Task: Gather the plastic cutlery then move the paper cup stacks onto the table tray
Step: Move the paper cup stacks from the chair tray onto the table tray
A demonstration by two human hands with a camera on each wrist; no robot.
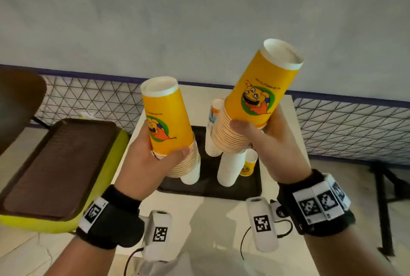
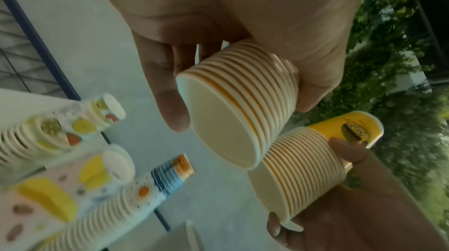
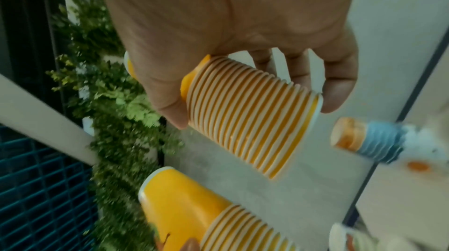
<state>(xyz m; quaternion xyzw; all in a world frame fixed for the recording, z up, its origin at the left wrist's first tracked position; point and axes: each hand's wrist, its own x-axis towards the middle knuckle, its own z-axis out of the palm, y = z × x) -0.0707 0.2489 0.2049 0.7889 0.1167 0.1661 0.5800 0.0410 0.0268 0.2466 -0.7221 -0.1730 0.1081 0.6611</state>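
My left hand (image 1: 168, 153) grips an upside-down stack of yellow paper cups (image 1: 165, 118) around its lower rims. My right hand (image 1: 253, 129) grips a second, taller yellow cup stack (image 1: 257, 96), tilted right and held higher. Both stacks hang above the black tray (image 1: 177, 187) on the white table (image 1: 286, 142). The left wrist view shows the left stack's (image 2: 255, 82) open mouth between thumb and fingers. In the right wrist view the right stack (image 3: 250, 117) is held the same way. I see no plastic cutlery.
On the black tray stand two white cup stacks (image 1: 228, 169), a small yellow cup (image 1: 248, 167) and a patterned stack (image 1: 214, 124). A brown tray (image 1: 55, 164) lies on a yellow-green seat at the left. A wire mesh fence (image 1: 343, 124) runs behind the table.
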